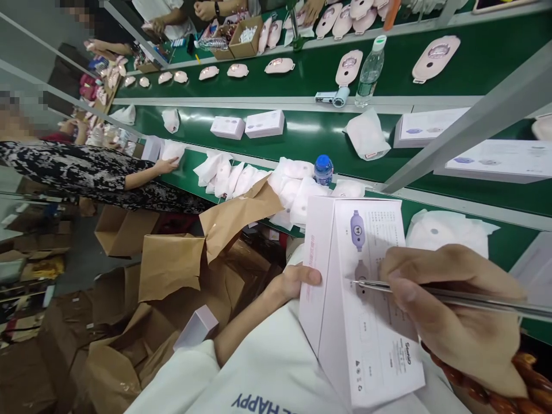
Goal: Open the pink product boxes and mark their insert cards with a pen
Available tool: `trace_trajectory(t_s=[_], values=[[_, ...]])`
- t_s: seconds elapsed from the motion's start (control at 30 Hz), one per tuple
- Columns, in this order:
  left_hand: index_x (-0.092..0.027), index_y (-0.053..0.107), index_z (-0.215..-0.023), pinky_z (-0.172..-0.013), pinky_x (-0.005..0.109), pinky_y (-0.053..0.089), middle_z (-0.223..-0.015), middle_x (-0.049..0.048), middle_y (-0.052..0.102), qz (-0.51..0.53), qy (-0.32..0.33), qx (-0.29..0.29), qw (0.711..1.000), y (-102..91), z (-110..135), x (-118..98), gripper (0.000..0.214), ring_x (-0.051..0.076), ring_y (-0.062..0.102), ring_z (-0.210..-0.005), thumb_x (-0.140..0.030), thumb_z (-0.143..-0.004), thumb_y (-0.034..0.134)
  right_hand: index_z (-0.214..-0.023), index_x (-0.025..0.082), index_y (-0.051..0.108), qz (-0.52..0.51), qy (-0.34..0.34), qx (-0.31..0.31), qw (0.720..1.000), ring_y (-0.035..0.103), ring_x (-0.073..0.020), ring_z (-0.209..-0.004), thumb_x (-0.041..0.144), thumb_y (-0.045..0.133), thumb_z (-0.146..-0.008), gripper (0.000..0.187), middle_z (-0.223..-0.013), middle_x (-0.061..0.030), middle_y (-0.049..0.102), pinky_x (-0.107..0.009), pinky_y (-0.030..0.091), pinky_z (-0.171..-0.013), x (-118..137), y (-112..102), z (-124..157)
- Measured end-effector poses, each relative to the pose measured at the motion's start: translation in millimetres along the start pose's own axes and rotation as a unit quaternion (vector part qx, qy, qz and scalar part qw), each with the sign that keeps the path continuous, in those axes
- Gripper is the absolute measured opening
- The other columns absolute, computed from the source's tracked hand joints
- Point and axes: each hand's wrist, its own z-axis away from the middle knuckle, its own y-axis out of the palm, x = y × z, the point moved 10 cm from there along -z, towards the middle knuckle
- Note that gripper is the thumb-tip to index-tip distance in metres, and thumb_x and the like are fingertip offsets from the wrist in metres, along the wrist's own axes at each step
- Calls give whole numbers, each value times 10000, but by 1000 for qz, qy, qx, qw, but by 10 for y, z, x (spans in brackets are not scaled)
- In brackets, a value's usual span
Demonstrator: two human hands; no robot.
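A white printed box [379,351] with pictures of a purple device is tilted in front of my body. My left hand [297,282] grips its left side, thumb on the edge and the other fingers hidden behind it. In my right hand [457,310] is a slim pointed metal tool [435,294], held like a pen. Its tip is at the printed face, beside the lower device picture; whether it touches cannot be told. Behind the box, a white-wrapped item [448,233] lies on the green bench, close to my right hand.
Wrapped items [235,178] and a blue-capped bottle [323,170] line the bench. Open cartons [172,270] stand at lower left. A metal post [452,126] slants across the right. Beyond, pink devices [280,65] lie on a green belt; a co-worker's hand [167,165] holds a wrapped item.
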Motion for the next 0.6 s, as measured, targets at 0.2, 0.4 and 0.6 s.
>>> trace_trajectory(t_s=[0.2,0.4,0.6], values=[[-115,844,-1225,-974,520,682,-1318,217,872,-63,-7,27,998,130,7,-8,831,546,798,-1265,-445,-462,829,-832,257,656,48,-29,-2,998,469,-140,-508,108,686,-1052,266,-627,47,497,-318,415,-477,28,16,66],[-103,838,-1230,-1017,550,666,-1323,226,866,-72,-21,31,997,150,15,-2,820,561,777,-1308,-399,-467,793,-861,259,660,52,-21,-8,998,490,-144,-517,107,680,-1061,252,-656,40,514,-323,418,-475,6,-2,100],[-100,840,-1218,-1012,561,672,-1262,240,877,-91,-22,31,995,107,28,16,888,562,798,-1259,-574,-468,849,-847,256,640,69,-29,0,997,482,-133,-525,63,687,-1025,266,-661,48,504,-308,421,-486,-3,21,90]])
